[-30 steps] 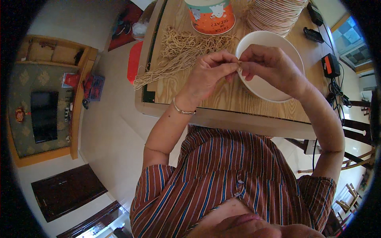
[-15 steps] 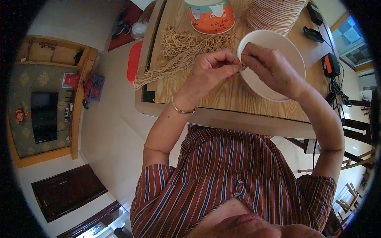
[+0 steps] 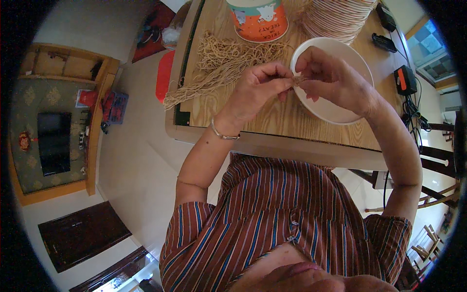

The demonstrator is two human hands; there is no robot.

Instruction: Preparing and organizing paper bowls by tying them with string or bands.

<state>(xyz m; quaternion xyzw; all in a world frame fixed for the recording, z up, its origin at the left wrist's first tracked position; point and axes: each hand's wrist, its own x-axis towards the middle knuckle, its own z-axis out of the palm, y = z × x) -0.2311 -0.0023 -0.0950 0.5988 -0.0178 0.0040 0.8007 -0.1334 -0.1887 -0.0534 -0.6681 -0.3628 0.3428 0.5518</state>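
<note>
My left hand (image 3: pixel 262 90) pinches a small tan piece of twine (image 3: pixel 298 79) between thumb and forefinger. Over the left rim of a white bowl (image 3: pixel 357 61), my right hand (image 3: pixel 335 82) curves toward the same piece, its thumb and fingertips at it. The fingers hide most of the piece. Left of the bowl lies a loose bundle of tan twine (image 3: pixel 219 70), curly at its far end and gathered into straighter strands that reach the table's left edge.
An orange and green patterned paper tub (image 3: pixel 258 24) stands behind the twine. Beyond the bowl rises a stack of pale round rims (image 3: pixel 335 19). A black and orange device (image 3: pixel 405 80) and dark cables (image 3: pixel 413 114) lie along the right side of the wooden table (image 3: pixel 272 121). A red stool (image 3: pixel 164 78) is at its left.
My right hand has turned and its fingers have spread from a tight pinch, with the thumb now lower. The left hand keeps nearly the same place and pinch.
</note>
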